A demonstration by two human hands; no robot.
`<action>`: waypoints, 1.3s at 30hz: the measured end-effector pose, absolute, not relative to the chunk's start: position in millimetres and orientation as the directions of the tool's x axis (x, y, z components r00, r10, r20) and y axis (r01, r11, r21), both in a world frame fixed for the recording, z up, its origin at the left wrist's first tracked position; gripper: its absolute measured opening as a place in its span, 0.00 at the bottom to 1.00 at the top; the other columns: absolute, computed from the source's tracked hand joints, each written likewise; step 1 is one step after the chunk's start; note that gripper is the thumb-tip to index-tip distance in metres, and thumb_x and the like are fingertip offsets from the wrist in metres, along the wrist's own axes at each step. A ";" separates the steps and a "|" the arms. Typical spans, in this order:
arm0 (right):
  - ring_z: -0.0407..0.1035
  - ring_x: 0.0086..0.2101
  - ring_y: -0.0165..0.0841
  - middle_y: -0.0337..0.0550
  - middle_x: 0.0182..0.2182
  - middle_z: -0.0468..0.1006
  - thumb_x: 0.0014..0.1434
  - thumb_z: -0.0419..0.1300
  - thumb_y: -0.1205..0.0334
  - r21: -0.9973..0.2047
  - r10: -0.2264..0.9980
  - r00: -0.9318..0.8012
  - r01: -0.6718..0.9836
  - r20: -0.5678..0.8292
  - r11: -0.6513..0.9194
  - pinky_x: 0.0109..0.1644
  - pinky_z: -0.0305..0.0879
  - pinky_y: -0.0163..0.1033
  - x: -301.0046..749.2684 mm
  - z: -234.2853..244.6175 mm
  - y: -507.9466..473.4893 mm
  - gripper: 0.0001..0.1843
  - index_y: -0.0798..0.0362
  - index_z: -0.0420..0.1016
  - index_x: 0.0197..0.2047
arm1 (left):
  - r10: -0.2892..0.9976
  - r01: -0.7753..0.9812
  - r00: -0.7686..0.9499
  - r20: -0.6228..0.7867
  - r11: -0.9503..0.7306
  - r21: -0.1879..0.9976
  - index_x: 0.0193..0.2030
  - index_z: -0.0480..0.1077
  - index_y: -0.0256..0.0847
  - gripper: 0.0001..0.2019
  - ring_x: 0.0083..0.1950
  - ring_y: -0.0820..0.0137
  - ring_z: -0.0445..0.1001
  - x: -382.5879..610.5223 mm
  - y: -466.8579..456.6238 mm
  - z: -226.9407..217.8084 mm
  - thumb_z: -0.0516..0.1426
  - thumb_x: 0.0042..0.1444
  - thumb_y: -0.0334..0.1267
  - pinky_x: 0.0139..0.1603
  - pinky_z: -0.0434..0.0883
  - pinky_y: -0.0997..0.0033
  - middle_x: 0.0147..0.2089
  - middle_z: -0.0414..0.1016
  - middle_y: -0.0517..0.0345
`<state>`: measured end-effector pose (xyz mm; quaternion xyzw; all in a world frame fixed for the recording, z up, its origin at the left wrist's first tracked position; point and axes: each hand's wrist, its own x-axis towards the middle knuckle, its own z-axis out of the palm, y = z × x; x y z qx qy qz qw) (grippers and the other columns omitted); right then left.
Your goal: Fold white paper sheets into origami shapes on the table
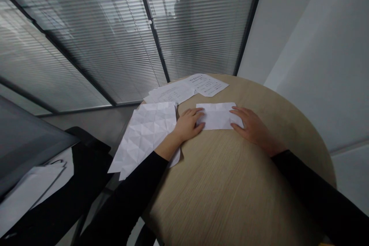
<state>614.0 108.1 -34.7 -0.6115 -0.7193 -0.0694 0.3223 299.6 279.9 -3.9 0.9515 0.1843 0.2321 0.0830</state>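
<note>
Folded paper (pixel 218 115) pinned flat on the counter (pixel 230 184), toward 12 o'clock.
Left hand (pixel 188 123) spread open on its 9 o'clock end, right hand (pixel 250 125) likewise open-palmed on the 3 o'clock end, neither gripping. Creased sheet (pixel 147 134) at 9 o'clock, overhanging the edge; printed sheets (pixel 201 83) at 11 o'clock, near the far rim.
</note>
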 end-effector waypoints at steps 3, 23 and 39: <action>0.67 0.79 0.58 0.54 0.82 0.72 0.82 0.59 0.46 -0.267 0.894 -0.115 0.931 0.434 0.249 0.82 0.65 0.75 607.5 -43.2 107.2 0.32 0.41 0.69 0.84 | 0.372 0.297 0.858 0.355 -0.922 0.246 0.72 0.79 0.41 0.21 0.75 0.49 0.81 299.2 281.7 -9.7 0.62 0.80 0.48 0.81 0.73 0.38 0.76 0.81 0.42; 0.58 0.84 0.59 0.55 0.85 0.67 0.85 0.53 0.43 -0.183 0.922 -0.163 0.954 0.351 0.238 0.86 0.58 0.74 604.7 -60.4 109.9 0.38 0.43 0.59 0.90 | 0.405 0.323 0.866 0.292 -0.900 0.292 0.73 0.73 0.41 0.31 0.80 0.45 0.76 298.6 277.8 -7.2 0.63 0.77 0.63 0.83 0.72 0.38 0.79 0.77 0.36; 0.74 0.72 0.59 0.57 0.75 0.79 0.81 0.60 0.41 -0.223 0.913 -0.082 0.957 0.399 0.184 0.78 0.71 0.73 602.7 -47.3 108.3 0.32 0.41 0.75 0.81 | 0.331 0.265 0.890 0.312 -0.935 0.236 0.72 0.80 0.47 0.19 0.80 0.50 0.77 297.6 281.7 -7.5 0.59 0.82 0.46 0.83 0.72 0.37 0.79 0.78 0.44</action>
